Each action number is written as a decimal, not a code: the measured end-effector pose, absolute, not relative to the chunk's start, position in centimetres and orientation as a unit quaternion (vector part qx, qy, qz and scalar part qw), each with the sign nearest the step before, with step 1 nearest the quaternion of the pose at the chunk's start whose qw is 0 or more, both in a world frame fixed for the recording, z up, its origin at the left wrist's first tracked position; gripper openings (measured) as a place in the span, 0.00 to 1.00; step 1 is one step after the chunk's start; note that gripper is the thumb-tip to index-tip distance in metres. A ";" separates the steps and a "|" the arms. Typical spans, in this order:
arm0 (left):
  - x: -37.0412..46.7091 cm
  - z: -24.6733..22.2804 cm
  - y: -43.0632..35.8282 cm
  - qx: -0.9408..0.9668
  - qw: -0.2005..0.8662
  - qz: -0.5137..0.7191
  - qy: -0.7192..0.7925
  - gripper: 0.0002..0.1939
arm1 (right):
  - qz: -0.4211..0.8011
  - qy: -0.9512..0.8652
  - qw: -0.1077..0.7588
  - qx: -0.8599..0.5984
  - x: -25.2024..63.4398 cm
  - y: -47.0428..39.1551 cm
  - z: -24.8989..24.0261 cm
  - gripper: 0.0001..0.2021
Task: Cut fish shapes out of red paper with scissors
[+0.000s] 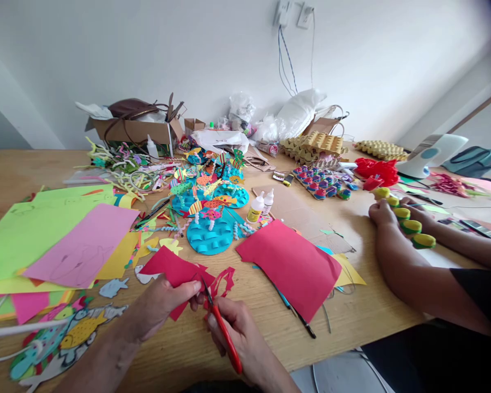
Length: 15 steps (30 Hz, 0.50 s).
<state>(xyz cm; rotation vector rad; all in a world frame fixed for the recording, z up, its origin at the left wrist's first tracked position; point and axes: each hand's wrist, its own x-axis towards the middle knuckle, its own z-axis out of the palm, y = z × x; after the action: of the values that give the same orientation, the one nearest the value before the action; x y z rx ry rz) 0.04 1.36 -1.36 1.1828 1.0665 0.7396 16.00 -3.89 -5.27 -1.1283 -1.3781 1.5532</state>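
My left hand [169, 300] pinches a piece of red paper [169, 266] between thumb and fingers, low over the table. In my right hand [239, 333] is a pair of scissors [228, 339] with red handles, its blades at the paper's edge beside my left thumb. Red paper scraps [223, 281] with cut-out gaps lie just beyond the blades. To the right rests a larger red sheet [290, 267] with an uneven left edge. A grey fish cutout [113, 287] lies left of my left hand.
Blue discs [210, 237] bearing paper fish stand ahead, near two glue bottles [255, 207]. Green sheets [45, 218] and a pink sheet [84, 245] cover the left. At right, another person's hands [384, 213] hold a yellow-green egg-carton strip [411, 226]. Boxes and bags line the wall.
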 end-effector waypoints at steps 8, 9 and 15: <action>-0.1 -1.3 1.5 0.495 0.658 0.317 0.472 0.06 | 0.599 -0.554 0.363 -0.451 16.2 -4.0 -5.3 0.14; -0.1 -1.3 1.6 0.492 0.661 0.314 0.471 0.06 | 0.594 -0.558 0.362 -0.452 16.2 -4.0 -5.3 0.14; -0.3 -1.3 1.6 0.496 0.666 0.312 0.462 0.06 | 0.576 -0.573 0.356 -0.462 16.2 -3.9 -4.9 0.19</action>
<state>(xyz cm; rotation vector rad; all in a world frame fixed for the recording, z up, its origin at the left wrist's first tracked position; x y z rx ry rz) -0.35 1.56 -1.32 1.1191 1.0420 0.7040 16.20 -3.92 -4.90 -1.1920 -1.4790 1.4880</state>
